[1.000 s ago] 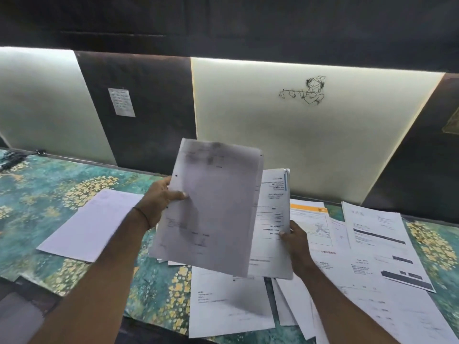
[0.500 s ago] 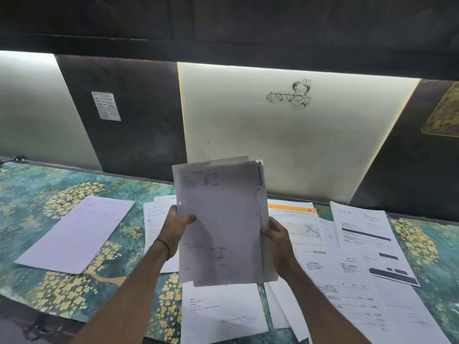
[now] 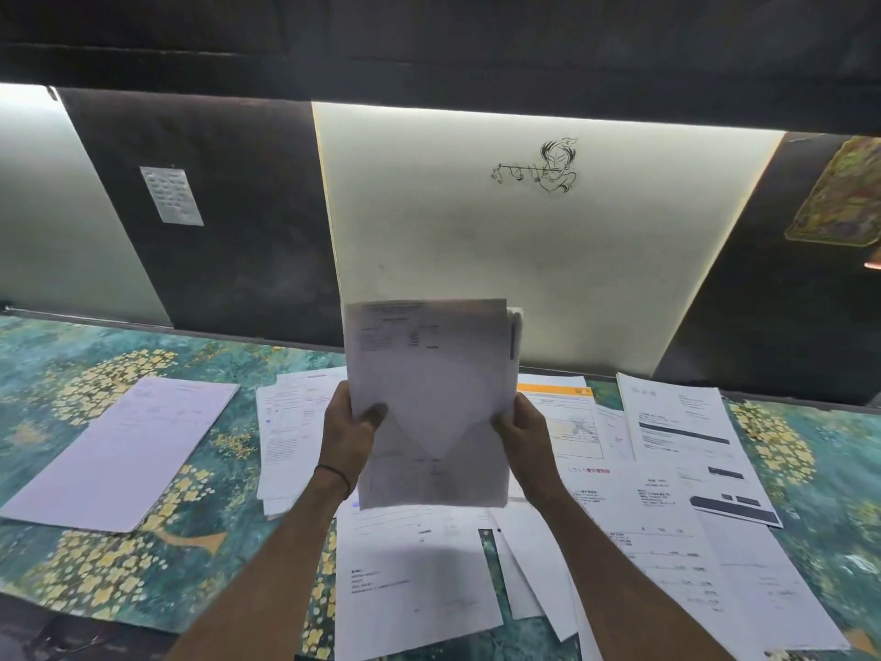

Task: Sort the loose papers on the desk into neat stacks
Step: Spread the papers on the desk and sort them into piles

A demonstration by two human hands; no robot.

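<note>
While loose sheets (image 3: pixel 414 579) still litter the desk (image 3: pixel 71 589) under your arms, your left hand (image 3: pixel 350 427) and right hand (image 3: pixel 522 434) each grip a side edge of one bundle (image 3: pixel 429 398), upright above them; a second ago you had two separate batches. Looks roughly squared, though it's blurry, so it's probably ready to join the tidy stack (image 3: pixel 124 450) off left.
</note>
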